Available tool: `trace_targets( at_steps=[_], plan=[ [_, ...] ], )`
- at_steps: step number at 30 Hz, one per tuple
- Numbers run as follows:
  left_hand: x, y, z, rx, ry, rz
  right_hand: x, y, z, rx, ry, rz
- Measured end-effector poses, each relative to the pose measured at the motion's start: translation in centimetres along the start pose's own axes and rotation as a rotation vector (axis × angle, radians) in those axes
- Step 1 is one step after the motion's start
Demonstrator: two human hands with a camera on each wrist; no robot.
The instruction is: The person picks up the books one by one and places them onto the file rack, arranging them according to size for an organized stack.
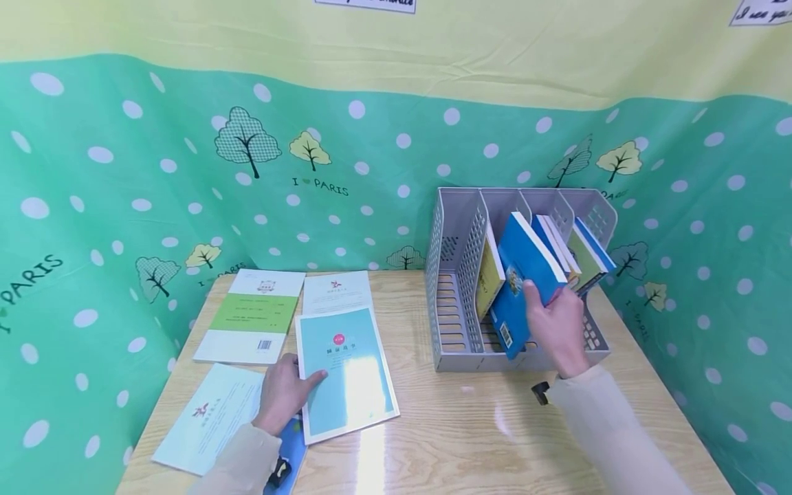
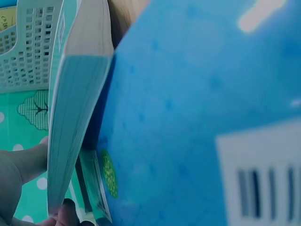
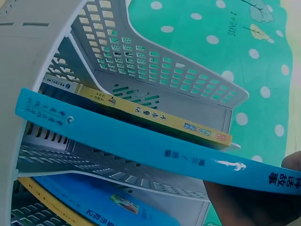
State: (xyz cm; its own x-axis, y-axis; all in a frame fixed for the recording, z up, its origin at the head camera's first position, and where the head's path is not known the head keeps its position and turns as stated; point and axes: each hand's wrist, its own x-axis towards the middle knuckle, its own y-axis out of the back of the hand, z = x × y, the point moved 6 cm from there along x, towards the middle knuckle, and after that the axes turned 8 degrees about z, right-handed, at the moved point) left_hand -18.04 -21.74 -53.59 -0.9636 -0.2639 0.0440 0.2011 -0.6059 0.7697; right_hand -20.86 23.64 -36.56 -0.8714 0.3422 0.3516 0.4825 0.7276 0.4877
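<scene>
Behind the table and along both sides, cloth backdrop (image 1: 383,172): hung in soft folds, yellow above and green below, printed with white dots, small trees and "PARIS" lettering
Wooden table (image 1: 458,426): finished in a pale grain, met by the cloth at the far edge; bright streaks of light are reflected on its near part
Grey organizer (image 1: 454,363): stood on the right of the table, split into four compartments by perforated walls
Loose books: spread over the left of the table; a green-banded white book (image 1: 254,313) is laid at the back, a white book (image 1: 337,292) just beside it, a pale blue book (image 1: 213,419) nearer the front, and a bright blue book (image 1: 295,443) is partly hidden by the left sleeve (image 1: 238,457)
Teal book (image 1: 334,357): laid face up over part of the white book, with glare thrown across its cover
Thick blue book (image 1: 516,268): tilted in the second compartment from the left, beside a yellow book (image 1: 489,271); more books are stood in the two compartments farther right
Right hand (image 1: 559,330): closed round the near edge of the thick blue book
Left hand (image 1: 286,392): pinched on the teal book's left edge, thumb on the cover, fingers underneath
</scene>
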Motion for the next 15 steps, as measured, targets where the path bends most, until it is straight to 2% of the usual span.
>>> trace_targets(
  at_steps=[8, 15],
  plan=[
    [0.0, 0.2, 0.1, -0.013, -0.005, 0.031, 1.1, -0.9, -0.1, -0.049, 0.034, 0.011],
    [-0.1, 0.3, -0.1, -0.046, 0.036, -0.008, 2.4, -1.4, 0.2, -0.06, 0.067, 0.054]
  ],
)
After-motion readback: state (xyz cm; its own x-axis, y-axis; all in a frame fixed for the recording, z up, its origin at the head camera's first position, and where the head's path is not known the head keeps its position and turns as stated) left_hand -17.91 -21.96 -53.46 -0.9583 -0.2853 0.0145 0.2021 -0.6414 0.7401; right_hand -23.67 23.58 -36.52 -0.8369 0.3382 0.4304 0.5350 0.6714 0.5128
